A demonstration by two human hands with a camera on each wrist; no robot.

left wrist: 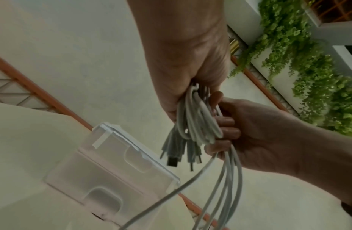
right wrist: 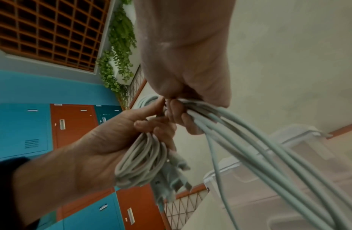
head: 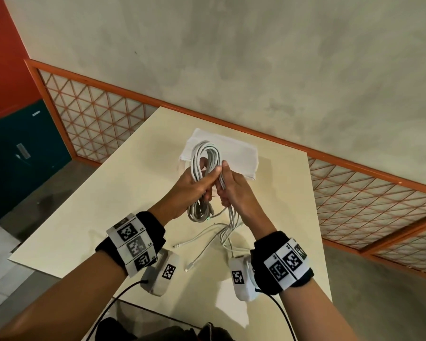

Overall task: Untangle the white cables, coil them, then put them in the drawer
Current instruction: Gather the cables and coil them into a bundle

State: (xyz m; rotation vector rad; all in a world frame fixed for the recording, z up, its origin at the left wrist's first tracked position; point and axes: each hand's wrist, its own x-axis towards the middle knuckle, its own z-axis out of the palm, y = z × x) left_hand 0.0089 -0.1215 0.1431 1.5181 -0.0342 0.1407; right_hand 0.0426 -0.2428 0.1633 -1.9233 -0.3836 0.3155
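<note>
Above the cream table my left hand grips a coiled bundle of white cables. Its loops stick out above my fist, and several plug ends hang below it. Right beside it, touching, my right hand holds a bunch of loose white strands that trail down onto the table. In the left wrist view my left hand closes over the bundle, with my right hand beside it. The translucent white drawer box stands on the table just beyond my hands.
Two loose cable ends lie on the table near my wrists. An orange lattice railing runs behind the table against a grey wall. Blue and orange lockers stand off to the left, and green plants hang beyond.
</note>
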